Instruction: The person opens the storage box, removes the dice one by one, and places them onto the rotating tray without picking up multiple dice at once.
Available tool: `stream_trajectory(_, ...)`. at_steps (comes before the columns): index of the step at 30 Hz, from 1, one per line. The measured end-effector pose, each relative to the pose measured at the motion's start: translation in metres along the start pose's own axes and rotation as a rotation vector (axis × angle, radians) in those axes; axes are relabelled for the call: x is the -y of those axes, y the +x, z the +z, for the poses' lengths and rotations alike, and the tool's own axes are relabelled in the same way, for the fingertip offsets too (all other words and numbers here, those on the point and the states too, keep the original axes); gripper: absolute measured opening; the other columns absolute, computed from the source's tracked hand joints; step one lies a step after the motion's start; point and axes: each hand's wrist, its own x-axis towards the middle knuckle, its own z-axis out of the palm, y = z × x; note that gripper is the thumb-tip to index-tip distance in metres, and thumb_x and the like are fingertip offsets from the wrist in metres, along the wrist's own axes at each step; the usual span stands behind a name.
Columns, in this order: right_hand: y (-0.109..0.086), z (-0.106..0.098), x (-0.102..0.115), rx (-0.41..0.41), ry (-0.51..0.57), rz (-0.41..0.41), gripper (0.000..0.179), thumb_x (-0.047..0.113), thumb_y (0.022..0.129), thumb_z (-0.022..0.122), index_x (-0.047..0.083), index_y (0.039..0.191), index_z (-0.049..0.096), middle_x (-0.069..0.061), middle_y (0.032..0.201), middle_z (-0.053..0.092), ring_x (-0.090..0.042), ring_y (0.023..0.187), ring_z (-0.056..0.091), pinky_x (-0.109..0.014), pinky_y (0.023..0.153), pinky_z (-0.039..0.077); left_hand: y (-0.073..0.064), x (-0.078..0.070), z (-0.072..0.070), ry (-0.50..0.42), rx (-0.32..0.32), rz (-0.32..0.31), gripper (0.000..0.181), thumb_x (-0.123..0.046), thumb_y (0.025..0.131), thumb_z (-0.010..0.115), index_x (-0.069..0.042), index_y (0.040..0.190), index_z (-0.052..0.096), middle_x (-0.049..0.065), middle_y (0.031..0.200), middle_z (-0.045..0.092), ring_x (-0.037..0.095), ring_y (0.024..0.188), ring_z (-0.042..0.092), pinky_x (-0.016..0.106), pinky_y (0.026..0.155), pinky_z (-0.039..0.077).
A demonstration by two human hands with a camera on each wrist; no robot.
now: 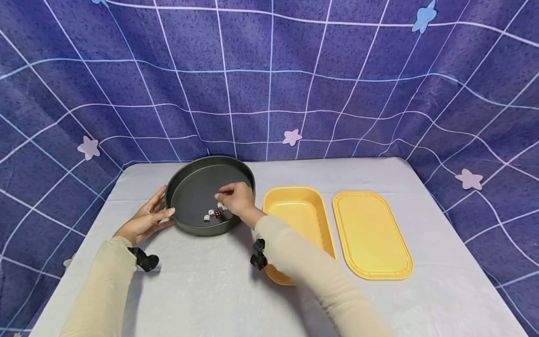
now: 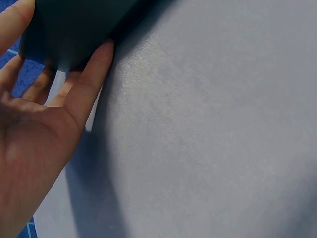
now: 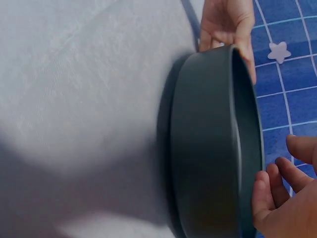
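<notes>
Dark-grey round metal-looking pan [image 1: 195, 187]: left hand [image 1: 145, 222] pinches it; right hand [image 1: 238, 198], fingers curled, hold unclear; one knock could scatter white cubic dice [image 1: 207, 218]!

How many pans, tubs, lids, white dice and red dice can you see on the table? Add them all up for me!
Dark pan: 1
Yellow tub: 1
Yellow lid: 1
White dice: 4 in sight
Red die: 1
Total: 8 in sight; the right hand may hide more dice.
</notes>
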Motion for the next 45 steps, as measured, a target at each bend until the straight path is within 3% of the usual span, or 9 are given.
stream_trajectory(6,-0.005,-0.021,0.001,0.028,0.044,-0.049,0.022,0.02,0.084,0.074,0.007,0.102,0.076,-0.003,0.092,0.074,-0.011,0.08,0.066,-0.015,0.072,0.05,-0.005,0.001,0.003,0.007,-0.009,-0.003,0.091,0.0,0.096,0.054,-0.034,0.153,-0.008,0.011,0.157,-0.025,0.038,0.14,-0.022,0.036,0.094,0.053)
stream_trajectory(13,-0.016,-0.053,-0.005,0.05,0.154,-0.047,0.024,0.017,0.084,0.074,0.005,0.105,0.074,-0.007,0.099,0.073,-0.013,0.084,0.065,-0.017,0.072,0.053,-0.009,0.003,0.007,0.022,-0.016,0.004,0.091,0.0,0.096,0.054,-0.032,0.153,-0.008,0.011,0.157,-0.025,0.039,0.141,-0.019,0.036,0.094,0.053)
stream_trajectory(19,-0.027,-0.08,-0.02,0.048,0.224,-0.047,0.025,0.013,0.086,0.072,0.001,0.107,0.072,-0.01,0.104,0.071,-0.017,0.09,0.066,-0.022,0.076,0.055,-0.012,0.002,0.008,0.038,-0.014,0.003,0.091,-0.001,0.096,0.054,-0.032,0.153,-0.009,0.01,0.157,-0.024,0.039,0.142,-0.018,0.039,0.098,0.05)
stream_trajectory(23,-0.032,-0.092,-0.034,0.037,0.212,-0.041,0.024,0.012,0.086,0.072,0.0,0.107,0.072,-0.01,0.104,0.072,-0.018,0.091,0.066,-0.024,0.078,0.056,-0.012,0.001,0.007,0.04,-0.013,0.002,0.09,-0.002,0.096,0.054,-0.032,0.153,-0.009,0.009,0.157,-0.025,0.039,0.142,-0.018,0.04,0.099,0.049)
stream_trajectory(33,-0.035,-0.107,-0.074,0.09,0.235,0.033,0.024,0.006,0.086,0.07,-0.004,0.109,0.069,-0.016,0.105,0.07,-0.013,0.085,0.064,-0.023,0.078,0.056,-0.011,0.003,0.006,0.044,-0.003,0.009,0.09,-0.002,0.096,0.054,-0.031,0.153,-0.01,0.01,0.157,-0.025,0.04,0.141,-0.017,0.038,0.097,0.051)
stream_trajectory(39,-0.031,-0.11,-0.099,0.184,0.241,0.077,0.027,-0.003,0.086,0.066,-0.009,0.112,0.066,-0.022,0.106,0.069,-0.015,0.085,0.066,-0.036,0.086,0.056,-0.011,0.004,0.006,0.038,-0.002,0.014,0.09,-0.001,0.096,0.054,-0.03,0.154,-0.01,0.011,0.157,-0.024,0.04,0.142,-0.016,0.033,0.093,0.053)
stream_trajectory(45,-0.027,-0.108,-0.117,0.284,0.113,0.131,0.027,0.0,0.083,0.07,-0.005,0.109,0.068,-0.015,0.103,0.071,-0.013,0.082,0.063,-0.023,0.074,0.054,-0.007,0.003,0.003,0.043,0.002,0.01,0.09,-0.002,0.096,0.054,-0.032,0.153,-0.009,0.011,0.157,-0.024,0.039,0.142,-0.015,0.036,0.095,0.052)
